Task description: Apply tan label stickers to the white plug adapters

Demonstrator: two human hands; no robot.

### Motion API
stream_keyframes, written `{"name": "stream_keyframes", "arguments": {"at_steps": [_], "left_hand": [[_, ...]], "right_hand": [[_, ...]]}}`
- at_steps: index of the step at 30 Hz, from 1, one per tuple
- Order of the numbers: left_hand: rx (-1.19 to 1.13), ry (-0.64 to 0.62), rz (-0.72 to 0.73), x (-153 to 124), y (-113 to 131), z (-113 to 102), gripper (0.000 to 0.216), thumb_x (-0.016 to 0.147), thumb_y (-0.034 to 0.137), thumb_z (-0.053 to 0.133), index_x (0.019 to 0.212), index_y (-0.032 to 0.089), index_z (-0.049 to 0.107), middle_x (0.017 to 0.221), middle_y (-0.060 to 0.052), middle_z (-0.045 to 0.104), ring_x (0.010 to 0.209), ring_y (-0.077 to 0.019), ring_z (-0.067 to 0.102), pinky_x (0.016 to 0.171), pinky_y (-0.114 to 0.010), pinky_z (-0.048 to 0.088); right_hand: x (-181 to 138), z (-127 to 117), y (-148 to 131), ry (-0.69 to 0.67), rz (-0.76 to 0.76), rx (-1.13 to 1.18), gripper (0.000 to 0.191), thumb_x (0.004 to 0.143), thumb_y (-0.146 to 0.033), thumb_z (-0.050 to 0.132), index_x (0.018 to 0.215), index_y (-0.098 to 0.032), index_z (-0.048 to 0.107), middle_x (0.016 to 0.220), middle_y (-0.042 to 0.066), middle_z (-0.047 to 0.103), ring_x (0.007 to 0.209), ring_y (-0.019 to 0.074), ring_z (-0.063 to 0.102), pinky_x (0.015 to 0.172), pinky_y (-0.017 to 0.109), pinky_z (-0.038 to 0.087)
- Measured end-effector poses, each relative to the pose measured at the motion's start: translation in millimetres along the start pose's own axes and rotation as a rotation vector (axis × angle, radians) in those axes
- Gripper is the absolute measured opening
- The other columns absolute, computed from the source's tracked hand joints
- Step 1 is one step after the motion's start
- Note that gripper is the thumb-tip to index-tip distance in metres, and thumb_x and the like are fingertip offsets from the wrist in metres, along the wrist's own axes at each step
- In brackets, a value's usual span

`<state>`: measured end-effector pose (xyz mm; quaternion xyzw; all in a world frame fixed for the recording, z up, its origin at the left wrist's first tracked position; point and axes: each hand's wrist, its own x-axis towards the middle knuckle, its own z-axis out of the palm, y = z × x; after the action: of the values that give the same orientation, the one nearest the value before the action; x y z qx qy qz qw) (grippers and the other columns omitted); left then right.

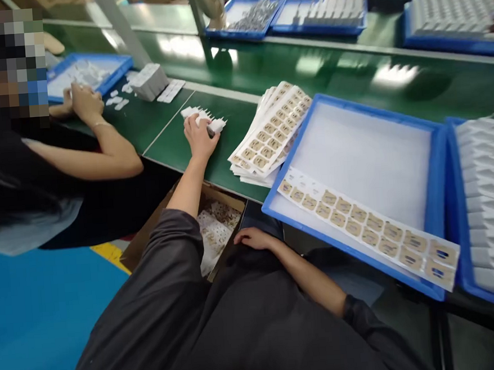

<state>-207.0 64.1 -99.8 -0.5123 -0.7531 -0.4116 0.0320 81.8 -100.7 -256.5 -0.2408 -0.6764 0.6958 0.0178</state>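
My left hand reaches out over the green bench, its fingers wrapped round a short row of white plug adapters whose thin pins point away from me. Part of the row is hidden under the fingers. My right hand lies on my lap with the fingers loosely stretched and nothing in them. Right of the left hand is a stack of sticker sheets with tan labels. One more sticker sheet lies across the front of a blue tray; a few of its label spots are bare white.
A co-worker's hands are at the left, near a white block stack and a blue tray. An open carton with scraps stands below the bench edge. Another blue tray of white parts is at the right.
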Motion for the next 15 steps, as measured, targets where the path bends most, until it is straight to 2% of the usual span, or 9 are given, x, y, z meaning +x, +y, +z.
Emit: {"name": "stream_keyframes", "arguments": {"at_steps": [2,5,10,12,15], "left_hand": [[0.004,-0.014,-0.027,-0.9,-4.6,2.1,0.045,0.071,0.039,0.082,0.109,0.024,0.063,0.151,-0.017,0.044,0.149,-0.0399,0.026,0.122,-0.060,0.023],[-0.017,-0.035,-0.012,-1.0,-6.0,2.9,0.048,0.074,0.043,0.080,0.114,0.025,0.062,0.150,-0.017,0.045,0.150,-0.0403,0.026,0.123,-0.061,0.023],[-0.037,-0.005,0.028,-1.1,-4.6,0.5,0.044,0.083,0.047,0.072,0.117,0.023,0.061,0.145,-0.018,0.051,0.147,-0.0389,0.032,0.125,-0.058,0.022],[-0.071,0.018,0.022,-0.4,-7.7,1.2,0.042,0.083,0.046,0.072,0.116,0.022,0.060,0.141,-0.017,0.053,0.145,-0.0381,0.034,0.125,-0.056,0.024],[-0.170,0.082,0.030,2.5,-17.1,6.4,0.039,0.081,0.039,0.076,0.113,0.024,0.062,0.134,-0.014,0.057,0.140,-0.0371,0.040,0.123,-0.054,0.029]], "right_hand": [[-13.2,-10.5,9.5,0.044,0.027,0.088,0.017,0.078,-0.014,0.058,0.078,-0.019,0.075,0.103,0.006,0.079,0.102,0.0202,0.073,0.094,0.035,0.057],[-36.8,-32.6,23.4,0.179,0.092,0.187,0.018,0.082,-0.027,0.054,0.078,-0.019,0.070,0.107,0.008,0.077,0.093,0.0197,0.075,0.083,0.035,0.061],[-77.8,-56.1,51.9,0.447,0.211,0.210,0.022,0.087,-0.038,0.060,0.081,-0.018,0.067,0.098,0.008,0.075,0.086,0.0189,0.073,0.075,0.032,0.061],[-95.6,-56.8,64.5,0.520,0.287,0.148,0.023,0.093,-0.039,0.062,0.090,-0.017,0.068,0.097,0.006,0.073,0.084,0.0176,0.071,0.076,0.033,0.061],[-121.1,-54.9,77.7,0.561,0.399,-0.012,0.027,0.099,-0.038,0.063,0.113,-0.015,0.066,0.108,0.007,0.070,0.089,0.0173,0.069,0.078,0.036,0.061]]}}
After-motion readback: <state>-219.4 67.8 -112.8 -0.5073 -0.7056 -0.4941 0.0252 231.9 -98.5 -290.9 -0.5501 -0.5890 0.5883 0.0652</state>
